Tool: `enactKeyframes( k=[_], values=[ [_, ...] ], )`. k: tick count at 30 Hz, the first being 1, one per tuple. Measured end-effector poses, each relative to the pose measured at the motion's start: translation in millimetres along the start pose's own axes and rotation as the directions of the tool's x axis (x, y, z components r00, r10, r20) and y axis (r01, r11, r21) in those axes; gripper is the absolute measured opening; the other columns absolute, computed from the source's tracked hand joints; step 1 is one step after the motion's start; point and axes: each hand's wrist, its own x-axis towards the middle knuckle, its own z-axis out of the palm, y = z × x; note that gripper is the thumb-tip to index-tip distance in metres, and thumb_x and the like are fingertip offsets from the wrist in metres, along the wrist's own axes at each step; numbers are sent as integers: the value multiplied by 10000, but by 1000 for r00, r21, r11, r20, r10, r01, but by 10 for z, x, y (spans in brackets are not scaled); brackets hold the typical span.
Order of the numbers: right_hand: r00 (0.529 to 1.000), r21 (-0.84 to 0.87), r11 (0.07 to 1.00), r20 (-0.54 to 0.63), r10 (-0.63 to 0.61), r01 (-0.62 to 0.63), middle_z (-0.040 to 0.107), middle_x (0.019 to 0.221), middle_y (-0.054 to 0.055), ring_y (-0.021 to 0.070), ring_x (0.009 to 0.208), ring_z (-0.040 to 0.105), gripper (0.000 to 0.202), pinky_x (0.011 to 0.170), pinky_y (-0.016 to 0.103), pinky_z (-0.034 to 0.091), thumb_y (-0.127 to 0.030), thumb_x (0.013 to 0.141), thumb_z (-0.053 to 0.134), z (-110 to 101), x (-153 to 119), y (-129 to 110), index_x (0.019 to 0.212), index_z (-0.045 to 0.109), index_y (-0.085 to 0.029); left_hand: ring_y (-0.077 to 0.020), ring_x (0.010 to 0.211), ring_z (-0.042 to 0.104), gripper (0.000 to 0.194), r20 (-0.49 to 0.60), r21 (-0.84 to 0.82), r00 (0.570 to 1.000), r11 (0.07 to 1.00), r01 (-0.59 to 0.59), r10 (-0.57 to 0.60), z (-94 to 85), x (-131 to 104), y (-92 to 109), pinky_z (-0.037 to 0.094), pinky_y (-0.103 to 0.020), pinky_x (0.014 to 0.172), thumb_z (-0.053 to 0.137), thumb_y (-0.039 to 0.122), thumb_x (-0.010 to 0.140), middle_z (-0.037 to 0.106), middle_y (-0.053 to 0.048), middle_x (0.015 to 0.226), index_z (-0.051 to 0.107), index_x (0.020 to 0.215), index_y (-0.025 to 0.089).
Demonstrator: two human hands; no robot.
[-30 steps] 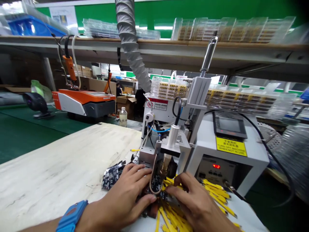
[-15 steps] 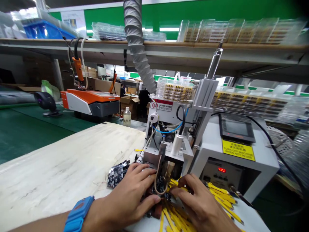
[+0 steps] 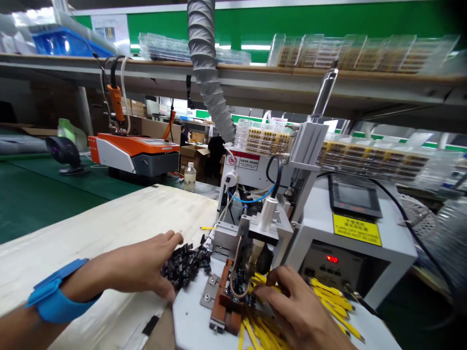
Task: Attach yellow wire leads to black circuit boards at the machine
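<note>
A heap of small black circuit boards (image 3: 188, 265) lies on the table at the machine's left edge. My left hand (image 3: 146, 265), with a blue wristband (image 3: 62, 294), is beside the heap, thumb and fingers apart. My right hand (image 3: 292, 301) is closed on a yellow flat cable (image 3: 260, 279) just right of the machine's heating head (image 3: 254, 255). Its fingertips partly hide the cable end. Under the head, a reddish-brown fixture block (image 3: 222, 306) carries small black boards. Several yellow flat cables (image 3: 264, 333) fan out below the fixture, partly behind my right hand.
More yellow flat cables (image 3: 333, 301) lie to the right, before the grey control box (image 3: 359, 267) with its red display. A bottle (image 3: 189, 177), an orange-and-white machine (image 3: 134, 155) and a small fan (image 3: 65, 154) stand further back. A grey hose (image 3: 204, 63) hangs above.
My left hand has moved left, off the fixture, to the heap of black boards, uncovering the fixture block. My right hand stays at the yellow cable.
</note>
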Motion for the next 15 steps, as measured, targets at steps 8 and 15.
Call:
enactKeyframes(
  k=[8,15],
  values=[
    [1000,18,1000,15,19,-19,509,969,111,215,871,546,422,676,330,529,0,847,415,-16,7,-12,1167,578,-221,-349,1221,509,688,6,11,1000,1000,26,-26,75,18,-13,425,-400,1005,681,295,628,542,-147,1320,531,1286,160],
    [998,56,998,-60,25,-22,537,919,124,230,820,566,384,624,349,535,-2,837,409,-36,60,-80,1094,624,-189,-320,1099,581,533,-29,9,998,999,-48,48,73,18,-54,453,-427,956,673,309,676,614,-111,1202,605,1192,193]
  ],
)
